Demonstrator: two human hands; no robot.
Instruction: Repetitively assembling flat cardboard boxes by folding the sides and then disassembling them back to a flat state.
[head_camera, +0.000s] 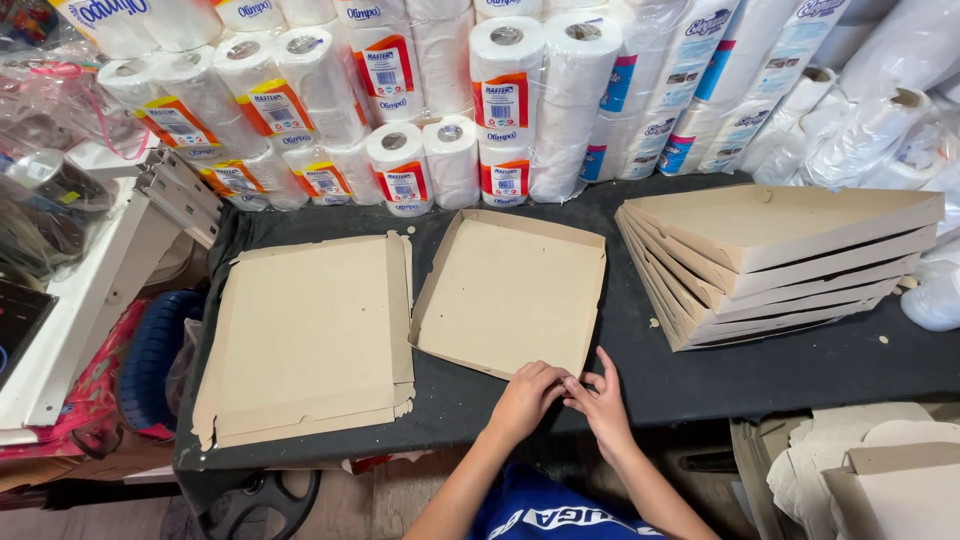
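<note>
The black cloth-covered table carries everything, with clear-wrapped packs of white paper rolls banked along its far edge. On the right sits a slanted stack of folded brown cardboard boxes; on the left lies a pile of flat brown cardboard blanks. Between them, just in front of you, is the half-formed brown cardboard box tray, its far and side walls already upright and its near right corner under your hands.

Your left hand and right hand meet at that near corner, touching each other. The left fingers are curled and pinching the near edge of the cardboard; the right fingers are bent in against the same spot with one finger raised and free. Whether a tab is caught between them is hidden.

To do this fold well, I judge you should keep the tray flat on the table, crease along the scored line rather than beside it, and hold the side wall square while you tuck the corner. Press evenly; thin board like this tears at the notches, as the ragged edges on the left pile suggest.
</note>
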